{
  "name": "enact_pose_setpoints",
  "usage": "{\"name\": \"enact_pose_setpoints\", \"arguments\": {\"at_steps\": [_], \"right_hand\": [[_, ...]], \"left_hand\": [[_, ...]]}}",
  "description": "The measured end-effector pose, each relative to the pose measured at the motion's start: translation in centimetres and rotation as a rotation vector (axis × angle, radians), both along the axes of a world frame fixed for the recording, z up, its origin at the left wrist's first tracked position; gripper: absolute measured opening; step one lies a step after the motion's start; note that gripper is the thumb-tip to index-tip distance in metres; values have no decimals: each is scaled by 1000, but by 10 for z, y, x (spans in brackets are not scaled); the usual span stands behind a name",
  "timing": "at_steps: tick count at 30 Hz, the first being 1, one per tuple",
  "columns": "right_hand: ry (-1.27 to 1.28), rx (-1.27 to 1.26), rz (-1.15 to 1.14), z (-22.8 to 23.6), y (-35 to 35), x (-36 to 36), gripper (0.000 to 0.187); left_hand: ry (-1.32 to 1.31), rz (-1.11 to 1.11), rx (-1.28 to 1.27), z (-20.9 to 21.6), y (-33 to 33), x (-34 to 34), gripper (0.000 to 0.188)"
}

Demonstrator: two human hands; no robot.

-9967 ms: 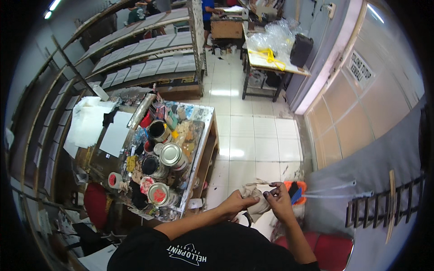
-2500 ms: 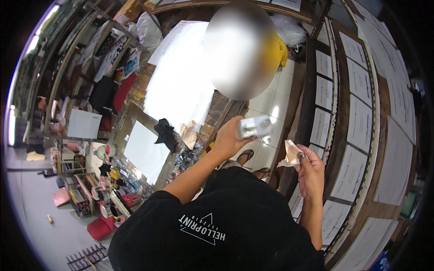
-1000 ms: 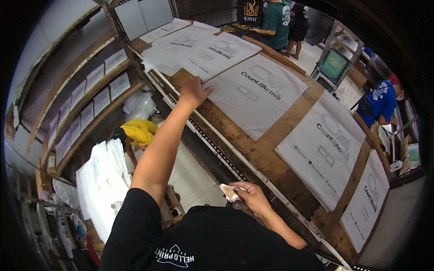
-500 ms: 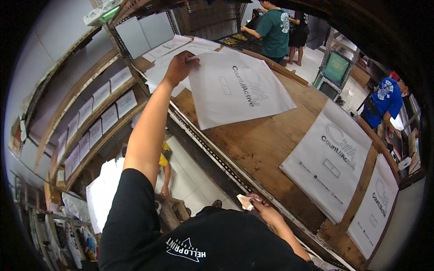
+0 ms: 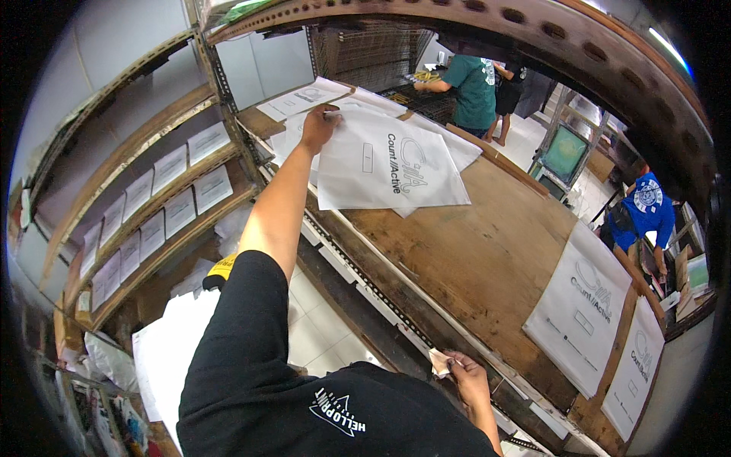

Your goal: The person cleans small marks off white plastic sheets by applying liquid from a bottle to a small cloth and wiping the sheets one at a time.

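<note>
One sheet (image 5: 352, 177) in left hand (image 5: 319, 128), scrap (image 5: 438, 362) in right hand (image 5: 468, 378)

At the wooden shelf (image 5: 487, 259), white sheets (image 5: 346, 179) are bearing black lettering (image 5: 393, 164); beside it, your shirt (image 5: 251, 365) is displaying white lettering (image 5: 340, 418).

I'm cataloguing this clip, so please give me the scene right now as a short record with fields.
Left grip: closed on a white printed sheet, near its upper left corner
Right grip: pinching a pale scrap, material unclear
Surface: brown wooden shelf
Right end: more printed sheets
Background: co-worker in green, another in blue
</note>
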State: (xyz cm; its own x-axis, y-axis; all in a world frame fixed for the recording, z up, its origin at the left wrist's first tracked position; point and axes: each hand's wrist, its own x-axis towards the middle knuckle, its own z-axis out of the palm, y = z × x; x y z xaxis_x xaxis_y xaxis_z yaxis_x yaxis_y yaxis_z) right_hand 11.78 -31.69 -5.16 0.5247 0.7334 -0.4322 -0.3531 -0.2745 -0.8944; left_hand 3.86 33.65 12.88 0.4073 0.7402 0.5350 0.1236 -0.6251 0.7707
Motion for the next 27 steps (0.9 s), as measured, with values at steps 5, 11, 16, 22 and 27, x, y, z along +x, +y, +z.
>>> {"name": "enact_pose_setpoints", "arguments": {"at_steps": [5, 11, 16, 22, 27], "right_hand": [[-61, -10, -79, 13, 6, -22, 27], [-1, -53, -179, 21, 15, -46, 23], [-64, -54, -176, 12, 13, -41, 22], [-59, -86, -247, 28, 18, -46, 24], [9, -46, -225, 32, 26, -54, 23]], "left_hand": [[-240, 205, -44, -30, 60, -10, 23], [-208, 677, 208, -80, 147, -53, 40], [-42, 559, 293, -97, 176, -79, 43], [-10, 610, 203, -74, 135, -83, 38], [-146, 952, 262, -49, 142, -132, 33]]}}
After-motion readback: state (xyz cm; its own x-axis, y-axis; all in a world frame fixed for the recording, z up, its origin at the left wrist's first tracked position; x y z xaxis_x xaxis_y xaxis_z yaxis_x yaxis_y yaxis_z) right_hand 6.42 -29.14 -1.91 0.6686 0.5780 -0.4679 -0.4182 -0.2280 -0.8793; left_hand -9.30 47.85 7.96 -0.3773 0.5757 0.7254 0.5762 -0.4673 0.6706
